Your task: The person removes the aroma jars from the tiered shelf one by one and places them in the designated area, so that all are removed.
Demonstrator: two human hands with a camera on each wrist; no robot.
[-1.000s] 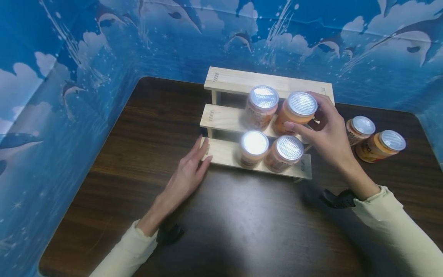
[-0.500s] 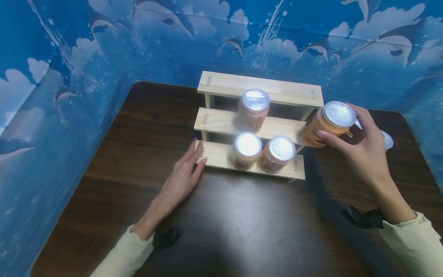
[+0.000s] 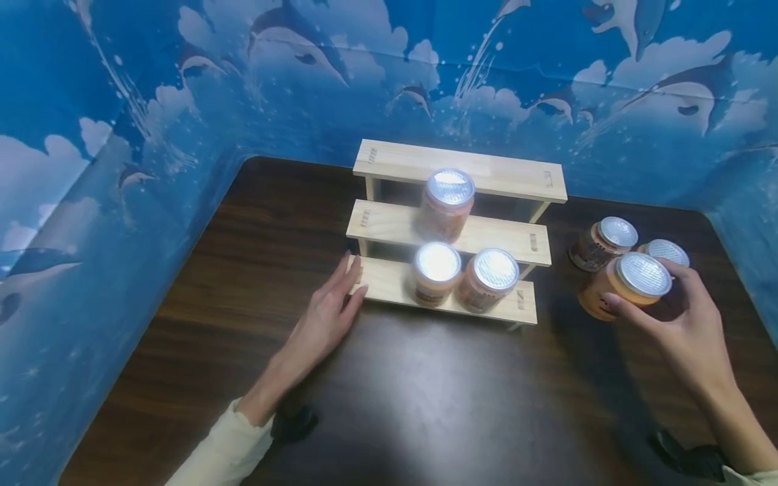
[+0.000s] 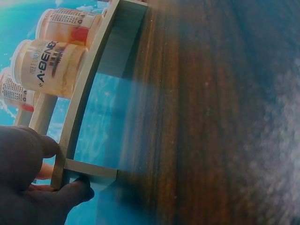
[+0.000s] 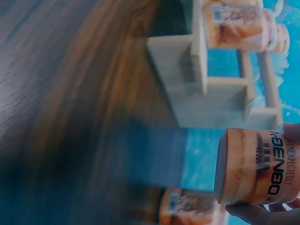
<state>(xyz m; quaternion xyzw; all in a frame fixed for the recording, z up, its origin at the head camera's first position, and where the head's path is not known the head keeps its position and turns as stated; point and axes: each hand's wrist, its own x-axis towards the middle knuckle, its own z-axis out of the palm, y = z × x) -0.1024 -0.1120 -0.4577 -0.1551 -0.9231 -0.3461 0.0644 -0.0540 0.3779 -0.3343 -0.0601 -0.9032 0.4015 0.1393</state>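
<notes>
My right hand holds an orange jar with a silvery lid, at the right of the table and in front of two other jars. The right wrist view shows that jar gripped near its lid end, its base off the table. At the left end of the wooden three-step rack, my left hand rests with fingertips on the lowest step; the left wrist view has its fingers and thumb on either side of the step's board. Two jars stand on the lowest step.
Another jar stands on the middle step. Two jars stand on the dark wooden table right of the rack, the farther-right one partly hidden by the held jar. A blue dolphin-print cloth hangs behind.
My right hand has taken the orange jar off the middle step and moved it right, past the rack's end, to beside the other two jars. My left hand has stayed at the rack's left end.
</notes>
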